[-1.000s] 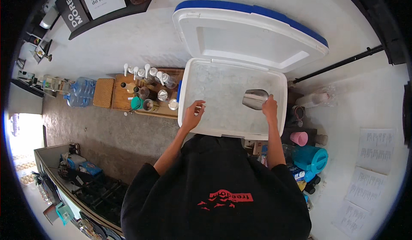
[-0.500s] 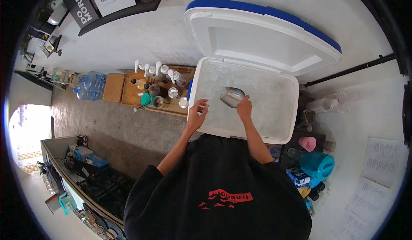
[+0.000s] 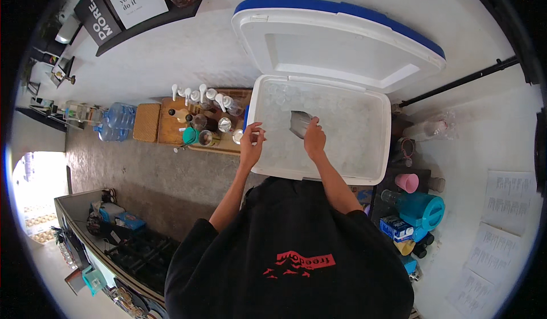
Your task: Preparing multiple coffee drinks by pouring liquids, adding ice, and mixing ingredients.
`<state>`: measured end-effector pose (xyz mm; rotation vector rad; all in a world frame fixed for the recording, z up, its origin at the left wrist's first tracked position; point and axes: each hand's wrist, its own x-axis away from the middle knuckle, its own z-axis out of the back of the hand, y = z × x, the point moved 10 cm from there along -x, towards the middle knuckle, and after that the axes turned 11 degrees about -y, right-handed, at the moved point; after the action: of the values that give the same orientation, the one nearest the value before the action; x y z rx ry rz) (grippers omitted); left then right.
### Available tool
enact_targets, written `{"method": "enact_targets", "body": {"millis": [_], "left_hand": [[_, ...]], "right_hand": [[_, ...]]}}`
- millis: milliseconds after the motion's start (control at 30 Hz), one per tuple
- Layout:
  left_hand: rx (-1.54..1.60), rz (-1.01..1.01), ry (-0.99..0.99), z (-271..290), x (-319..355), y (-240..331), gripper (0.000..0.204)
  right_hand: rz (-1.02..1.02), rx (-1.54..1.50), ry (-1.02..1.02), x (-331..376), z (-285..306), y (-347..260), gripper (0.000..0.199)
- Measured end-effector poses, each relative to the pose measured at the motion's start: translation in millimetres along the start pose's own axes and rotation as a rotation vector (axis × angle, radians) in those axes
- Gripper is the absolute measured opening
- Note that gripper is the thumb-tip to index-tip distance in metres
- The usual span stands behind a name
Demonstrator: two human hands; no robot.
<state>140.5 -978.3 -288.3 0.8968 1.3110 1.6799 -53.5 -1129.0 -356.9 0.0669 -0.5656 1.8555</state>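
Observation:
A large white ice chest (image 3: 386, 142) stands before me with its blue-edged lid (image 3: 347, 50) raised against the wall. Ice (image 3: 347, 136) fills much of its inside. My right hand (image 3: 315, 141) is closed round the handle of a metal ice scoop (image 3: 299, 124), held over the ice with its dull grey surface toward me. Whether the scoop's mouth touches the ice I cannot tell. At the chest's left rim hovers my left hand (image 3: 252, 147), empty, its fingers loosely bent and apart.
Left of the chest, a wooden table (image 3: 165, 128) bears several pump bottles (image 3: 203, 94) and jars. Water jugs (image 3: 118, 120) stand beyond it. To the right are a pink cup (image 3: 407, 183), a teal pitcher (image 3: 419, 210) and a carton (image 3: 395, 228). A stove (image 3: 139, 256) lies at lower left.
The scoop has turned in my right hand, from showing its shiny hollow to showing a darker grey face. My left hand stays near the left rim. The whole view has shifted slightly.

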Motion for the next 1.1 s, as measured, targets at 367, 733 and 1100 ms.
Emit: {"method": "enact_targets", "body": {"millis": [367, 733, 1100], "left_hand": [[0.001, -0.018, -0.005, 7.7, 0.6, 2.2, 0.027], [0.001, -0.068, 0.033, 16.2, 3.7, -0.1, 0.028], [-0.002, -0.026, 0.005, 14.7, 8.7, -3.9, 0.027]], "right_hand": [[-0.031, 0.036, -0.064, 36.5, 96.2, 21.2, 0.031], [0.041, -0.1, -0.014, 27.6, 7.2, -9.0, 0.04], [0.085, -0.131, -0.052, 64.8, 28.1, -22.7, 0.045]]}}
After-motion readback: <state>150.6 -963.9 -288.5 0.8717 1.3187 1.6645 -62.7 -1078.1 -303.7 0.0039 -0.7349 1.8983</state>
